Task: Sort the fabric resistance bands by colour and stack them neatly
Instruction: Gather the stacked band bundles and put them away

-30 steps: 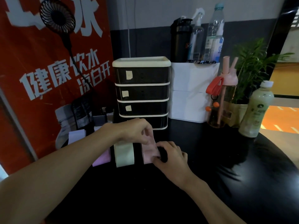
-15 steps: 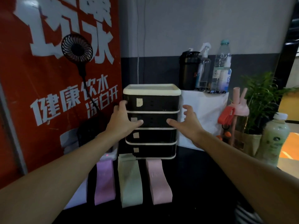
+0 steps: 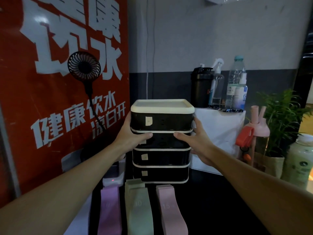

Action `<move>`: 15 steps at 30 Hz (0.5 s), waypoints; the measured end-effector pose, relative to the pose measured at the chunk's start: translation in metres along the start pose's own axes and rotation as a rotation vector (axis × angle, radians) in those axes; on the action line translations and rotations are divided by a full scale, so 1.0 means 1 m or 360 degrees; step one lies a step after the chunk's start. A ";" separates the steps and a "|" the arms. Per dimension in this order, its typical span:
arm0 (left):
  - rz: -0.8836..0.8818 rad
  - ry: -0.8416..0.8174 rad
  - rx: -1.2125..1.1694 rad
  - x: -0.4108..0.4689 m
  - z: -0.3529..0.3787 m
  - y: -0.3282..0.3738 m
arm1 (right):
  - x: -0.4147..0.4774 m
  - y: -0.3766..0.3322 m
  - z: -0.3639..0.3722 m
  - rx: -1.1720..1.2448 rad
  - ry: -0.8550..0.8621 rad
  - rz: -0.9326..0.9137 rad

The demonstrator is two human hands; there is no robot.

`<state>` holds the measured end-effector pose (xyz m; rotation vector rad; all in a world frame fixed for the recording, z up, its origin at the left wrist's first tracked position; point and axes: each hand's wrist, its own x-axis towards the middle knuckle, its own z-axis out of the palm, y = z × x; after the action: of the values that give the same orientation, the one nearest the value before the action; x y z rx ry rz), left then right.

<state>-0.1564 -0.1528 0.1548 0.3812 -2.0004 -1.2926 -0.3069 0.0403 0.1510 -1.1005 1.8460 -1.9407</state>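
Nearest, the purple band (image 3: 110,211), green band (image 3: 138,207) and pink band (image 3: 167,207) lie side by side on the black worktop (image 3: 211,209), sorted and released half a second ago. The left hand (image 3: 130,138) and right hand (image 3: 194,141) have since closed their fingers on the drawer unit (image 3: 160,141), probably for storage. Behind: red poster (image 3: 50,82), bottles (image 3: 235,83), plant (image 3: 281,119).

Both hands (image 3: 133,136) now clasp the drawer unit (image 3: 161,141) — previously apart.

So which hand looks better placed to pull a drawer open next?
Probably the right hand: its thumb lies across the drawer unit's second drawer front. The left hand grips the unit's left side, suited to bracing.
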 end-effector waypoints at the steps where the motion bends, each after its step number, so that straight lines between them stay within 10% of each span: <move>1: 0.0002 0.0007 -0.0003 -0.002 -0.003 0.003 | -0.002 -0.004 0.000 0.0002 0.0000 -0.0013; 15: 0.0372 -0.0105 -0.0097 -0.068 -0.030 0.120 | -0.082 -0.121 -0.023 0.0087 0.0090 -0.0230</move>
<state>-0.0717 -0.0784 0.2407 0.0733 -1.9872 -1.2279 -0.2275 0.1302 0.2377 -1.2043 1.7751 -2.1096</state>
